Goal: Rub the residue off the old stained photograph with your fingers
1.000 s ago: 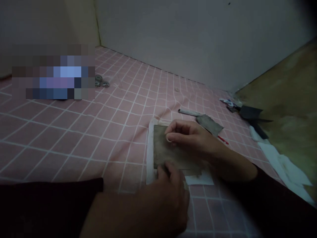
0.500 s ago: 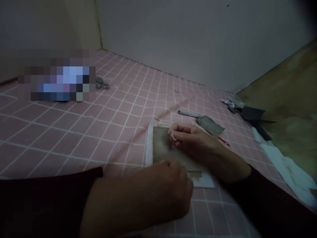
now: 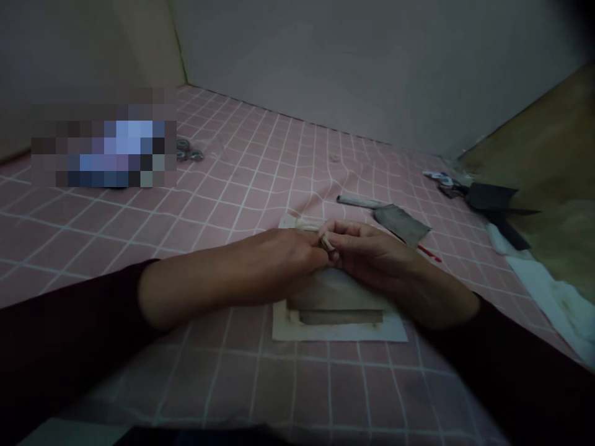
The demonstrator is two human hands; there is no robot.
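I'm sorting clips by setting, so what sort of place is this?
Probably a makeshift work spot in a room corner, perhaps at home: a pink checked covering spreads toward a plain wall, a gray sheet lies on white paper, and the right hand holds a small pale piece.

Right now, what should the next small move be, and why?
I'd probably hold the right hand steady and let the left hand gently work the small curved piece: the right thumb and finger pinch it over the dull sheet, and the left fingers are close against it, their grip hidden.
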